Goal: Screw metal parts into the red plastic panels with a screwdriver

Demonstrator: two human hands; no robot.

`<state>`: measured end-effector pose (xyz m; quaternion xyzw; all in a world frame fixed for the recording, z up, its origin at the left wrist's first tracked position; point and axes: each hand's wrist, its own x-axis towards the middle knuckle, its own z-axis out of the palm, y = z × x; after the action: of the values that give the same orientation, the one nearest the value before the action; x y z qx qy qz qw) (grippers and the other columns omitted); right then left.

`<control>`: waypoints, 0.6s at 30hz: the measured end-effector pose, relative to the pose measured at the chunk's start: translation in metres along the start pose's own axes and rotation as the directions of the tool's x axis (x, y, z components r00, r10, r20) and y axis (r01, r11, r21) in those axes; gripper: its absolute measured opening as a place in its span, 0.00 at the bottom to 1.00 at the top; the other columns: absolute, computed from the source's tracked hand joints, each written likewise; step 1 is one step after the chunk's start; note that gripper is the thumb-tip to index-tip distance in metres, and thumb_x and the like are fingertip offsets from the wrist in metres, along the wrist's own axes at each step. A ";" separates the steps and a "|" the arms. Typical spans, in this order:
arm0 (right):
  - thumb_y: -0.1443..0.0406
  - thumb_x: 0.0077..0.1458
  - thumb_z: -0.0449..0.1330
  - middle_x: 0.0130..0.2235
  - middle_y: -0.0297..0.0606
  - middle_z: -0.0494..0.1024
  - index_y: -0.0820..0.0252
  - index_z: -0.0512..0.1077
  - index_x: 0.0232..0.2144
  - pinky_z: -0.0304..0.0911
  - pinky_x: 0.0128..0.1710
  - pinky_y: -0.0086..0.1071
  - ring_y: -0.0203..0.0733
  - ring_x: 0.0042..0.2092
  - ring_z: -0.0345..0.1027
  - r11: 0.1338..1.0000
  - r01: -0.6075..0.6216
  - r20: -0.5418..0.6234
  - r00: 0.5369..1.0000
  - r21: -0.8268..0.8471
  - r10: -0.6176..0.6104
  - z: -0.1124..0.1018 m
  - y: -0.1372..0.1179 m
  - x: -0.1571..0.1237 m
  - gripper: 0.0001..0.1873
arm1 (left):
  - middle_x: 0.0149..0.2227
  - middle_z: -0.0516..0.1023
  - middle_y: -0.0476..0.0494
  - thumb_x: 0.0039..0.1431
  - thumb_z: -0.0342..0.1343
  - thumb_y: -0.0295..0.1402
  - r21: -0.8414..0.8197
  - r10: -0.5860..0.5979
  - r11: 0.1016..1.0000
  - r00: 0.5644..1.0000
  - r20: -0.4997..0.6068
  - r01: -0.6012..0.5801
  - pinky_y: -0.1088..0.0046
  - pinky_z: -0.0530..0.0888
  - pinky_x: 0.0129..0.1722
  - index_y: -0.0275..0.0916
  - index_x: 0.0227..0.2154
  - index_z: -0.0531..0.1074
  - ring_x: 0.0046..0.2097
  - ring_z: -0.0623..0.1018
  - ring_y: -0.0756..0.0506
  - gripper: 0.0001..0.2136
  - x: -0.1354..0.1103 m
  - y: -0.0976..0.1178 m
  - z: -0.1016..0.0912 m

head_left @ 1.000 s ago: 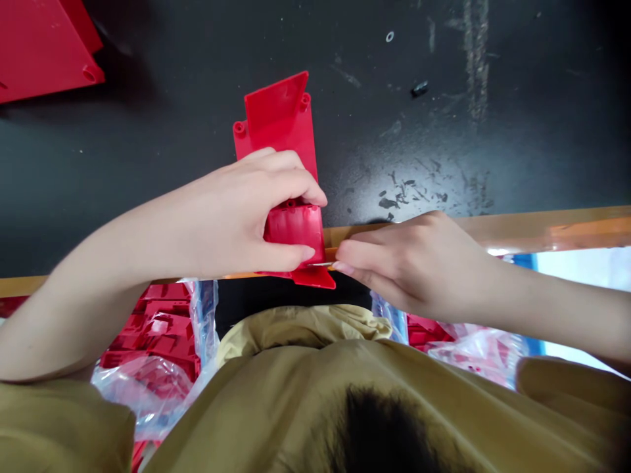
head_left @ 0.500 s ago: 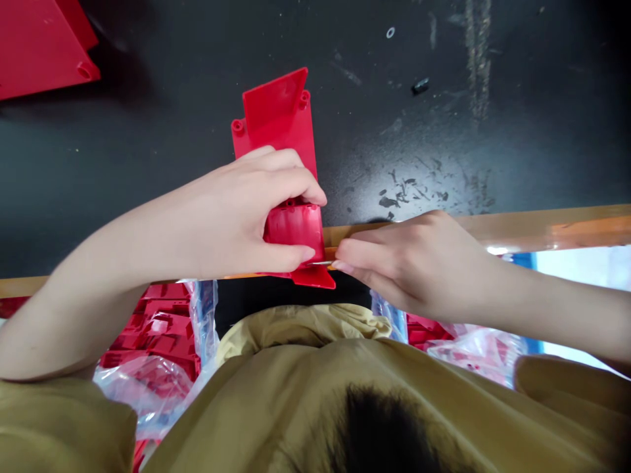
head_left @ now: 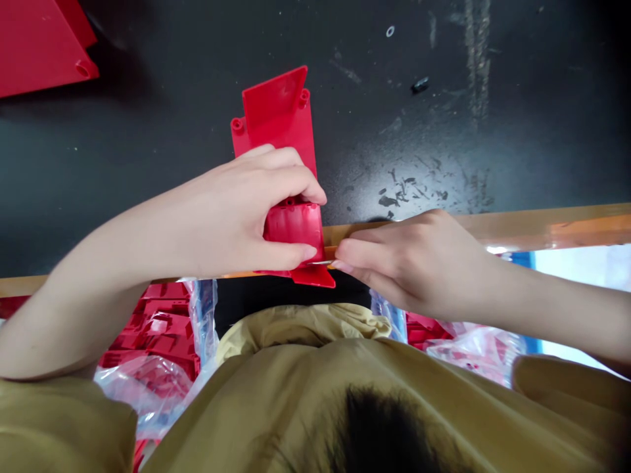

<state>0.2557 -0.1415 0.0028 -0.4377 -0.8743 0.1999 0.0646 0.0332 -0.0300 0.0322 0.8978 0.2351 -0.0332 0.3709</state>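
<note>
A red plastic part (head_left: 294,226) with a flat plate, raised flaps and round screw posts lies across the table's front edge, its near end jutting over. My left hand (head_left: 256,210) is closed around its middle, thumb on the near side and fingers over the far side. My right hand (head_left: 409,263) is closed on a thin tool with a narrow metal blade (head_left: 320,263), perhaps a small knife; its handle is hidden in the fist. The blade's tip reaches the part's near right edge, close to my left thumb.
Another red plastic part (head_left: 39,49) lies at the far left of the black table (head_left: 162,85). A small washer (head_left: 390,31) and a short black piece (head_left: 420,85) are at the back right. Plastic bags of red parts (head_left: 162,328) stand below the table edge.
</note>
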 end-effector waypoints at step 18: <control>0.61 0.69 0.44 0.23 0.29 0.68 0.56 0.68 0.31 0.35 0.24 0.30 0.33 0.21 0.56 0.995 0.008 -0.033 0.999 -0.099 -0.011 0.001 -0.004 0.000 0.17 | 0.45 0.75 0.42 0.56 0.59 0.36 0.025 0.041 0.999 0.999 -0.019 -0.041 0.64 0.72 0.47 0.38 0.45 0.73 0.49 0.72 0.40 0.15 -0.001 -0.001 0.003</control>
<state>0.2527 -0.1440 0.0035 -0.4394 -0.8840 0.1486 0.0585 0.0324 -0.0316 0.0299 0.9073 0.2199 -0.0195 0.3579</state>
